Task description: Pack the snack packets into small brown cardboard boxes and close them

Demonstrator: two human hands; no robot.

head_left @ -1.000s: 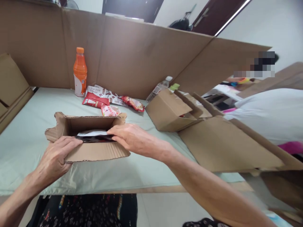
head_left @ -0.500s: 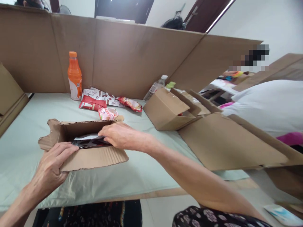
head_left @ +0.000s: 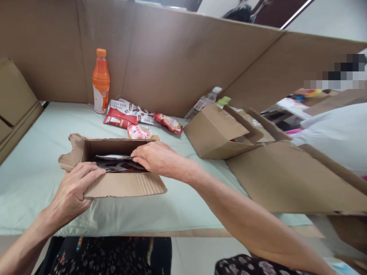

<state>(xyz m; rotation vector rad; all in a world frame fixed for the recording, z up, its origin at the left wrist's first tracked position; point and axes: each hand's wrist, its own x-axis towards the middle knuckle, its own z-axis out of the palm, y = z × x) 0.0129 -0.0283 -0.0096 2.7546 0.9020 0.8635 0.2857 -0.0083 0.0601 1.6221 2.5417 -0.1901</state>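
An open cardboard box (head_left: 126, 186) stands on the cloth-covered table, its near flap folded outward. My left hand (head_left: 76, 187) is closed round the box's near left corner, fingers over the rim and thumb on the flap. My right hand (head_left: 159, 158) reaches into the box from the right. Its fingers are closed on the edge of a flat packet (head_left: 114, 157) with a pale top edge; the fingertips are partly hidden. In front of that packet lies a dark, shiny packet (head_left: 122, 165). The lower parts of both are hidden by the box walls.
Behind the box lie a pink-white packet (head_left: 139, 132), a red packet (head_left: 119, 118), Su-per Meal packets (head_left: 123, 107) and a red snack bag (head_left: 169, 123). An orange bottle (head_left: 101, 82) stands near the cardboard partition (head_left: 177, 57). Right are another box (head_left: 215, 130) and a clear bottle (head_left: 205, 102).
The view has shifted, so the scene sits further right. The pale-edged packet sits slightly lower in the box, with my right hand still at it. My left hand keeps its hold on the box.
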